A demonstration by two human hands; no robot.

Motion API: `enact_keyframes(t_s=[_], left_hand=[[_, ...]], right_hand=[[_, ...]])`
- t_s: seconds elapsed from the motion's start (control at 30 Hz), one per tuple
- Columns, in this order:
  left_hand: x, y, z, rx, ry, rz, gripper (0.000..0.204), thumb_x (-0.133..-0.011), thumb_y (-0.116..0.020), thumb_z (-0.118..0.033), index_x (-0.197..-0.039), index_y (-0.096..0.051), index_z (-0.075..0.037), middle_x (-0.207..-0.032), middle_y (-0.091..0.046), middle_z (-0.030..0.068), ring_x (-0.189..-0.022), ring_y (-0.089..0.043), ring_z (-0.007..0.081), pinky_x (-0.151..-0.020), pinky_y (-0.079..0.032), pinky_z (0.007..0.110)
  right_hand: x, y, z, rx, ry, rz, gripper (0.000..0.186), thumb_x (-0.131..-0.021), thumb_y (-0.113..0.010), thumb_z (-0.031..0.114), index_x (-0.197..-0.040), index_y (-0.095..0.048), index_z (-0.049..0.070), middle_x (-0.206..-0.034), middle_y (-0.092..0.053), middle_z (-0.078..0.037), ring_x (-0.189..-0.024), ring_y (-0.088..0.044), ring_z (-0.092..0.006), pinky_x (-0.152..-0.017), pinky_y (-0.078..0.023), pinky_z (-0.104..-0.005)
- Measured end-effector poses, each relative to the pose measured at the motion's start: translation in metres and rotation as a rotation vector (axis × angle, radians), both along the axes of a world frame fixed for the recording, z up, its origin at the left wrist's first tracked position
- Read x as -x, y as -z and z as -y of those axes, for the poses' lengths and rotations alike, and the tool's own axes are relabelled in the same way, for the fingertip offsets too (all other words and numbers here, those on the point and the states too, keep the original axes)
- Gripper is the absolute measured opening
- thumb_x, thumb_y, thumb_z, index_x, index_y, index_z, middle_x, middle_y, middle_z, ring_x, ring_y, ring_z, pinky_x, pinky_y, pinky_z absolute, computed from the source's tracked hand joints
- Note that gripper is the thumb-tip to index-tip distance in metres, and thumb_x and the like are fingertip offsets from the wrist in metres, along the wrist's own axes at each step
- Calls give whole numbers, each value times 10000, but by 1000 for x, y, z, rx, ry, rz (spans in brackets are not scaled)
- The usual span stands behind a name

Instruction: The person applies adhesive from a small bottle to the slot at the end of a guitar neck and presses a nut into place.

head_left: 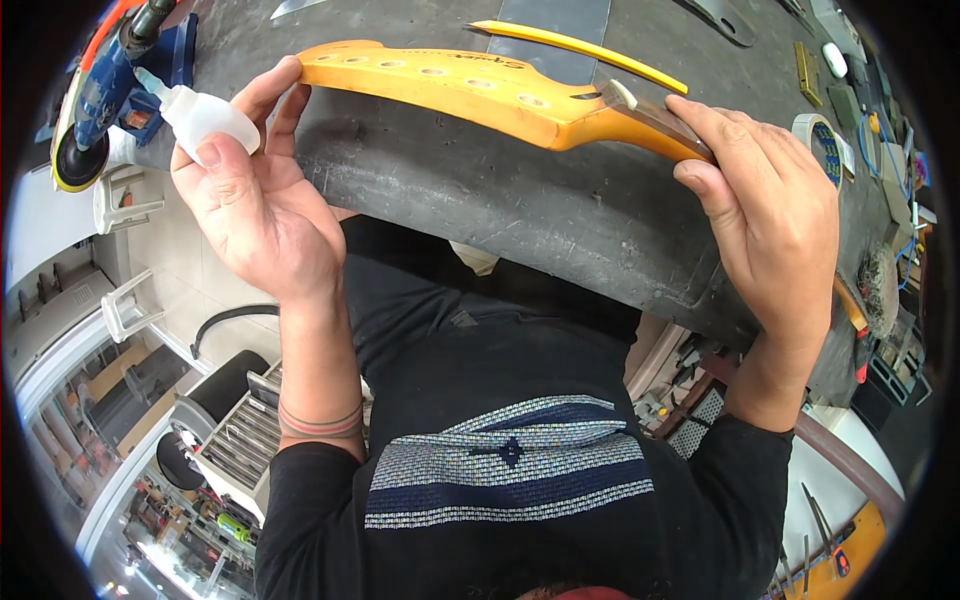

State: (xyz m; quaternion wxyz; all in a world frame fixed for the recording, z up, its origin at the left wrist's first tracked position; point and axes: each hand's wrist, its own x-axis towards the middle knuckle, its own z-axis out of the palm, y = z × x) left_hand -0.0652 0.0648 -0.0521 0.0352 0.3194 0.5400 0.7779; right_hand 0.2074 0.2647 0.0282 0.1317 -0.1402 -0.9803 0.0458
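A guitar neck (440, 90) with an amber headstock spans the gap between my hands, above the dark bench top. Several tuner holes show along the headstock, and a pale nut (620, 95) sits where the brown fretboard begins. My right hand (765, 190) grips the neck just past the nut, thumb below and fingers on top. In my left hand (255, 190) is a small white squeeze bottle (208, 120) with a thin nozzle, pinched by the thumb. Fingers of that same hand touch the headstock's tip. A yellow pencil (580, 52) lies on the bench behind the headstock.
A blue power tool (105, 85) with a round pad stands at the far left of the bench (480, 200). A roll of tape (818, 145) is beyond my right hand, near a brush (878, 290). White stools (128, 200) stand on the floor at left.
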Motion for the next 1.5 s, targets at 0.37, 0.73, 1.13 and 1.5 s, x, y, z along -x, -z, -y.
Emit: enact_keyframes(t_s=[0.37,0.73,1.13,1.5], left_hand=[[19,-4,-3,117,-82,-110,321,-1232,-352,-260,-1287,-437,45,-1277,-707,382,-1251,-706,489,-1173,-484,576],[15,-17,-20,-85,-15,108,553,-1231,-337,-419,-1409,-557,55,-1325,-709,297,-1361,-634,451,-1189,-474,612],[15,-17,2,-37,124,41,676,-1220,-325,-494,-1361,-635,90,-1340,-724,267,-1381,-634,410,-1264,-432,604],[19,-21,11,42,162,-24,686,-1218,-317,-493,-1398,-612,99,-1380,-708,266,-1443,-601,430,-1293,-404,628]], right_hand=[[-3,5,25,264,1,1,564,-813,-883,202,-1310,-705,3,-1116,-709,-177,-1002,-704,-395,-872,-564,-460],[-5,16,32,274,-21,-159,491,-718,-905,130,-1151,-695,35,-1021,-634,-94,-794,-685,-271,-698,-547,-397],[-8,27,42,162,-21,-202,325,-838,-798,48,-1120,-637,26,-967,-615,-98,-738,-679,-215,-605,-554,-314],[-8,26,45,161,4,-201,329,-841,-815,48,-1115,-633,37,-975,-620,-100,-749,-690,-215,-616,-581,-318]])
